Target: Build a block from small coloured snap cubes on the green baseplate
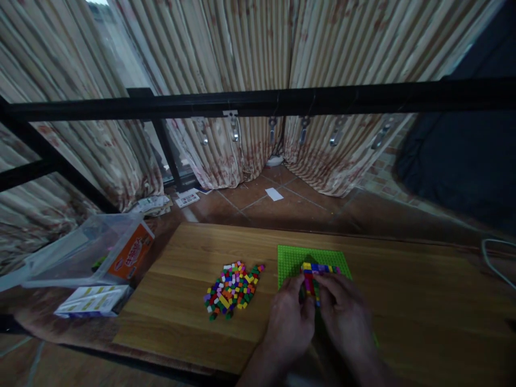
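A green studded baseplate [289,259] lies on the wooden board. On it stands a low structure of coloured building bricks [321,267], with yellow, blue, purple and red pieces showing. My left hand [291,317] is closed at the structure's left side, thumb and fingertips against the bricks. From the right, my right hand [347,309] reaches in with bent fingers pressed to the inner part of the same structure. Both hands cover the near part of the baseplate and some bricks. Whether a loose brick sits between the fingertips is too small to tell.
A loose pile of coloured bricks [231,287] lies left of the baseplate on the wooden board [177,301]. Farther left are a clear plastic bin [80,255] with an orange label and a white box [94,301]. A black rail [258,102] crosses before the curtains.
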Motion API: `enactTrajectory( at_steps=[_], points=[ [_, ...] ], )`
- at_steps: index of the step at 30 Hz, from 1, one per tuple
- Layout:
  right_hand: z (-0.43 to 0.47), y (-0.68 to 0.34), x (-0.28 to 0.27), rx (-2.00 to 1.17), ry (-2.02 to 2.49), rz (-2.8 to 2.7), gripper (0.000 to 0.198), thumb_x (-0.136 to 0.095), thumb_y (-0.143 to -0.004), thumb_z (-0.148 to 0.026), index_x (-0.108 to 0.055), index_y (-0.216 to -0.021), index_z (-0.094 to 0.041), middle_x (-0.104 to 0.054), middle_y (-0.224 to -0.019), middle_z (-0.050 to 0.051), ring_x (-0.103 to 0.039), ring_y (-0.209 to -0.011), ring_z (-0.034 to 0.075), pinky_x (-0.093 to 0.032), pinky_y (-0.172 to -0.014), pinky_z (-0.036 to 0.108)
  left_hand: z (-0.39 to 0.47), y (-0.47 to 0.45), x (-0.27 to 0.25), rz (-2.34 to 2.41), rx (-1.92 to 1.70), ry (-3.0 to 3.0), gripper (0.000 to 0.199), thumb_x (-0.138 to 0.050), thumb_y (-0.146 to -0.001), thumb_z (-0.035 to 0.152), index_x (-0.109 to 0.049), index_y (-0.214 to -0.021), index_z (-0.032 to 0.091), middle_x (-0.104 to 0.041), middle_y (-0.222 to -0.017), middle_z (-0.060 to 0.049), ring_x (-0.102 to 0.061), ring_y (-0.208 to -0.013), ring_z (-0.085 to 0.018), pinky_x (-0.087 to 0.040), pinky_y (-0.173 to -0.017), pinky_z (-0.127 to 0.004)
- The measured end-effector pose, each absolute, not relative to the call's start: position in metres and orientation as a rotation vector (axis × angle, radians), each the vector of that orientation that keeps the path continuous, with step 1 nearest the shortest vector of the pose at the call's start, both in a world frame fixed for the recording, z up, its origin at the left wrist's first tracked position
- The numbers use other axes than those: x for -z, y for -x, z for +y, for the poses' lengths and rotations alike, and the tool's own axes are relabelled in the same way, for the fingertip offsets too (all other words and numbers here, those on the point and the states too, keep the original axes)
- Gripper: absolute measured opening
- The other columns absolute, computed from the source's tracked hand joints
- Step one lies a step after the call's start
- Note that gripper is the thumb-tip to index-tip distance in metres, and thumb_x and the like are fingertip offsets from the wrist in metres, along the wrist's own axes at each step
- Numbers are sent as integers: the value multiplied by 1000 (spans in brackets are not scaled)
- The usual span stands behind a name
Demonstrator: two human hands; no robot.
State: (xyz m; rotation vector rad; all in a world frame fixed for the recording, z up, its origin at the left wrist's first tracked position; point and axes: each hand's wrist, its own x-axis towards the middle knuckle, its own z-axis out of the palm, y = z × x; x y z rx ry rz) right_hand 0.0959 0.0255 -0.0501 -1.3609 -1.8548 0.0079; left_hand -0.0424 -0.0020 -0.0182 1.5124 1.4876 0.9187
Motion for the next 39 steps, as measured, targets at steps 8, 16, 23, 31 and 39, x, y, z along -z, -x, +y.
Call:
enactTrajectory(
  at_steps=[8, 16, 23, 31, 39],
  points=[
    [26, -94, 43, -51, 1395, -1765, 26, -48, -93, -28, -72, -96, -23, -75, -92, 7, -71, -83, 22, -57, -77, 38, 1, 48, 16, 1509, -927, -1488, 37, -49, -88, 21, -62, -123, 21, -69, -119, -8, -65, -110, -23, -52, -97, -38],
    [23, -89, 37, -64, 1380, -1685, 23, -51, -94, -32, -71, -97, -23, -74, -97, 7, -70, -85, 22, -57, -76, 37, 3, 53, 15, 1546, -967, -1442, 37, -49, -88, 20, -63, -122, 22, -71, -113, -6, -69, -96, -21, -55, -88, -36],
    [18, -82, 31, -79, 1216, -1686, 17, -54, -93, -28, -71, -97, -28, -75, -95, 5, -72, -86, 23, -59, -78, 39, 7, 63, 12, 1625, -1097, -1356, 41, -46, -84, 10, -63, -121, 19, -68, -119, -10, -65, -106, -22, -53, -92, -37],
    [4, -62, 30, -188, 1129, -1746, 20, -54, -92, -21, -72, -100, -25, -75, -96, 4, -72, -87, 18, -60, -77, 30, 14, 68, 14, 1505, -1263, -1075, 35, -52, -82, 11, -66, -113, 16, -71, -104, -7, -65, -89, -18, -52, -89, -35],
    [-5, -39, 25, -327, 1083, -1826, 21, -54, -94, -20, -68, -109, -21, -76, -97, 4, -73, -86, 15, -59, -76, 24, 17, 83, -6, 873, -1582, -212, 35, -63, -86, 44, -68, -102, 14, -67, -111, -12, -64, -89, -17, -53, -75, -27]
  ],
)
